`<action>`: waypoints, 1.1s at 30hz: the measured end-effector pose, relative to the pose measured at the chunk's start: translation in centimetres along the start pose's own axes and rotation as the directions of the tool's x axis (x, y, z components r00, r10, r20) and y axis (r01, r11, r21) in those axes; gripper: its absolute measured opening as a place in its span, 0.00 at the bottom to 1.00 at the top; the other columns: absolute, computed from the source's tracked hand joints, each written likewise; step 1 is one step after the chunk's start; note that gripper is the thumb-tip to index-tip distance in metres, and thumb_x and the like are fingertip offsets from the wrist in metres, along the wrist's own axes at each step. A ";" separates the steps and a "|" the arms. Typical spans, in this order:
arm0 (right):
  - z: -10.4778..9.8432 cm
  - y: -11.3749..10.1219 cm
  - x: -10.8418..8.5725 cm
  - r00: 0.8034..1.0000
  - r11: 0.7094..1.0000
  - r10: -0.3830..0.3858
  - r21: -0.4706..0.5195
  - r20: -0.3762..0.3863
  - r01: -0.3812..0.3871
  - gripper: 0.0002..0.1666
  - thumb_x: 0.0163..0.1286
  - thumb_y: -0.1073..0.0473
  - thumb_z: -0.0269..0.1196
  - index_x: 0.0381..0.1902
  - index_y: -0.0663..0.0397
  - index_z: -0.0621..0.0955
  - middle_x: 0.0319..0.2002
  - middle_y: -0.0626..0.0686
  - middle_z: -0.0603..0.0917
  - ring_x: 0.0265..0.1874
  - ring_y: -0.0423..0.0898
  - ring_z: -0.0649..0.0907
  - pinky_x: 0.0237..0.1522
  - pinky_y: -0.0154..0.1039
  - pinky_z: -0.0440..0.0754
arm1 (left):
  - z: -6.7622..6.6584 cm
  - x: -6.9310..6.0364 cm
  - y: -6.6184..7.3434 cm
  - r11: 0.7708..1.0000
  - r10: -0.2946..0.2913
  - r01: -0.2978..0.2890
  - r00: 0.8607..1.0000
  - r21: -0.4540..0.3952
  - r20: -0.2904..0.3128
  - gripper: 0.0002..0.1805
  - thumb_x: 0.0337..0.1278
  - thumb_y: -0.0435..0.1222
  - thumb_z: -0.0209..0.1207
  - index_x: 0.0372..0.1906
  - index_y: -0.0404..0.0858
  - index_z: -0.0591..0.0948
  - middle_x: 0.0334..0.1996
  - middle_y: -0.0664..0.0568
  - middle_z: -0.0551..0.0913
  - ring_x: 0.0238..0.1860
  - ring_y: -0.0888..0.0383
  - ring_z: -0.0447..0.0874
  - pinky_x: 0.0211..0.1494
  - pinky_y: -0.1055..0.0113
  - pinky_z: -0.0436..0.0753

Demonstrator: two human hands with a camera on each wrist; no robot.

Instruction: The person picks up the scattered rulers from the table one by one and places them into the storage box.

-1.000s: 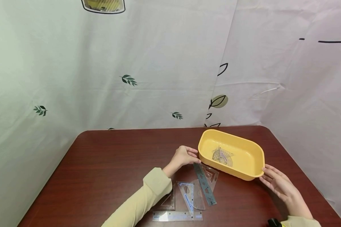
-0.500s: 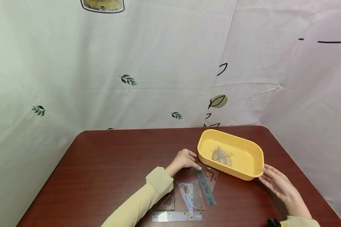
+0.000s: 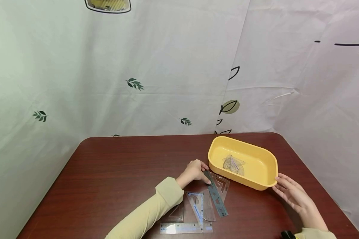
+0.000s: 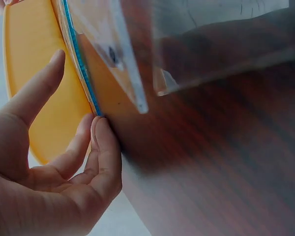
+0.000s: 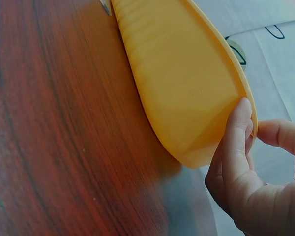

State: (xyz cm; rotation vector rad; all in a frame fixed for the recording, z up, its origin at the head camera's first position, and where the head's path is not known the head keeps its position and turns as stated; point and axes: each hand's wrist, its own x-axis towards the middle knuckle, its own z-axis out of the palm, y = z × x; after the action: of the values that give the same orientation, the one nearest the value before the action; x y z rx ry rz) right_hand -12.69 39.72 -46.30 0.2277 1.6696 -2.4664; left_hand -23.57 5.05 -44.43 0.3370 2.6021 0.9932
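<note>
My left hand (image 3: 194, 172) is at the far end of the dark teal ruler (image 3: 217, 199). In the left wrist view the fingertips of my left hand (image 4: 54, 182) touch the end of the ruler (image 4: 81, 61), while the thumb is spread apart from them. Beside it stands a yellow basket (image 3: 258, 159), with several clear protractors or set squares (image 3: 233, 165) inside. At its right end, my right hand (image 3: 299, 199) pinches the rim; in the right wrist view, fingers and thumb of my right hand (image 5: 255, 187) lie on either side of the basket wall (image 5: 187, 88).
A clear set square (image 3: 224, 184) lies partly under the teal ruler. Nearer me are a blue-marked triangle (image 3: 198, 212), a protractor (image 3: 208, 207), a clear ruler (image 3: 179, 228) and a dark-looking triangle (image 3: 176, 214), partly behind my left sleeve. Patterned white cloth (image 3: 167, 66) hangs behind the table (image 3: 113, 179).
My left hand has moved slightly towards me from the basket's left end, its thumb now lower along the teal ruler. My right hand and the basket have stayed almost in place.
</note>
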 end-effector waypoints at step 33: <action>0.0 0.0 0.1 1.000 1.000 -0.018 0.015 0.023 0.018 0.17 0.75 0.66 0.48 0.39 0.41 0.81 0.37 0.43 0.83 0.37 0.36 0.83 0.41 0.29 0.83 | 0.5 0.1 0.7 0.985 -0.073 0.076 0.997 0.154 -0.028 0.25 0.22 0.41 0.82 0.37 0.48 0.86 0.32 0.59 0.82 0.36 0.59 0.79 0.40 0.60 0.77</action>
State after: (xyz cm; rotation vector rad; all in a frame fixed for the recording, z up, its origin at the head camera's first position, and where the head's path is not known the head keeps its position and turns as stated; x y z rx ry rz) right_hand -12.75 39.74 -46.37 0.1854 1.6520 -2.4855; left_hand -23.43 5.93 -44.29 0.2653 2.6980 0.7767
